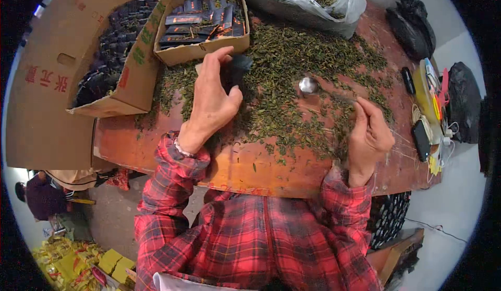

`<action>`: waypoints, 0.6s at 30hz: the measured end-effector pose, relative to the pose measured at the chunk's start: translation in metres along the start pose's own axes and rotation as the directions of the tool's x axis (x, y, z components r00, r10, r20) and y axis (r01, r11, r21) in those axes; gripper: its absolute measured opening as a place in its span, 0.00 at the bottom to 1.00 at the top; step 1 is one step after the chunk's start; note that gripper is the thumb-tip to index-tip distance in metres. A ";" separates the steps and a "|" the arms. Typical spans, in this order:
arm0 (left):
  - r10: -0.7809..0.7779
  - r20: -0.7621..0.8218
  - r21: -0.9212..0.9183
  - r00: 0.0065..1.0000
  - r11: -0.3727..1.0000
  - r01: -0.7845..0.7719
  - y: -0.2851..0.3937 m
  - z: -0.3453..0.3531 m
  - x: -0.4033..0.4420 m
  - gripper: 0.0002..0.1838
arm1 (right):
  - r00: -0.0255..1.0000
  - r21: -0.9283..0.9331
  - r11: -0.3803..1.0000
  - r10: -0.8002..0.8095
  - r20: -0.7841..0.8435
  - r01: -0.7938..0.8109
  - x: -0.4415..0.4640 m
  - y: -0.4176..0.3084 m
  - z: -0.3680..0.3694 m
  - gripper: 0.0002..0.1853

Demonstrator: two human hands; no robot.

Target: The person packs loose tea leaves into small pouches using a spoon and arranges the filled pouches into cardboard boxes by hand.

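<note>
Dark green dried leaves [287, 56] lie spread over the reddish wooden table [250, 171]. My left hand [213, 90] is raised over their left part, its fingers curved round a small dark packet [238, 67], just in front of a small carton. In my right hand [369, 134], thumb and fingertips pinch the thin handle of a metal spoon [308, 85]. The shiny spoon head points left over the leaves, between my two hands. Whether the spoon holds any leaves cannot be made out.
A small carton [206, 51] of dark packets and a larger carton [141, 82] packed with them stand at the left. A clear plastic bag [297, 9] of leaves is at the back. A phone [420, 140], cables and black bags [464, 103] lie right. Another person [44, 196] is far lower left.
</note>
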State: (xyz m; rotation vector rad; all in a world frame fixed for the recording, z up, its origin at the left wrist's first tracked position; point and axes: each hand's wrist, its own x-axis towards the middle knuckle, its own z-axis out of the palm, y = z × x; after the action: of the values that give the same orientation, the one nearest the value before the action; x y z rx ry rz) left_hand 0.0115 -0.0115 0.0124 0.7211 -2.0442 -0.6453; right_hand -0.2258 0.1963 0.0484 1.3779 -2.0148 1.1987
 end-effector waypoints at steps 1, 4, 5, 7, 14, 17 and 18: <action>0.033 -0.009 0.005 0.999 0.999 -0.033 0.000 -0.001 0.001 0.39 | 0.999 -0.013 0.999 0.036 0.019 -0.036 0.000 0.001 -0.003 0.07; 0.037 0.004 -0.037 0.999 0.999 -0.036 -0.001 0.000 0.000 0.38 | 0.996 -0.065 0.998 0.030 0.080 -0.025 0.005 -0.006 -0.010 0.06; 0.041 0.013 -0.030 0.999 0.999 -0.040 0.000 -0.001 -0.001 0.37 | 0.995 -0.073 0.997 0.035 0.094 -0.029 0.005 -0.008 -0.010 0.06; 0.049 0.031 -0.014 0.998 0.999 -0.048 0.001 -0.002 -0.003 0.36 | 0.991 -0.086 0.996 0.048 0.122 -0.037 0.003 -0.009 -0.005 0.06; 0.019 0.069 -0.010 0.997 1.000 -0.018 -0.018 -0.003 -0.008 0.32 | 0.987 0.037 0.999 0.008 0.158 -0.014 -0.005 -0.014 0.041 0.05; 0.037 0.109 -0.015 0.993 0.999 -0.035 -0.023 -0.004 -0.008 0.29 | 0.989 0.088 0.996 -0.004 0.146 -0.009 -0.008 -0.010 0.057 0.06; 0.028 0.111 -0.011 0.993 1.000 -0.027 -0.024 -0.005 -0.009 0.29 | 0.990 0.102 0.995 -0.004 0.139 -0.010 -0.009 -0.007 0.060 0.06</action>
State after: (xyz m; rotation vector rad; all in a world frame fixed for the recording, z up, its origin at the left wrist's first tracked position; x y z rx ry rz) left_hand 0.0259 -0.0230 -0.0063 0.6633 -2.1480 -0.6929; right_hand -0.2079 0.1503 0.0123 1.5479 -2.0748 1.2541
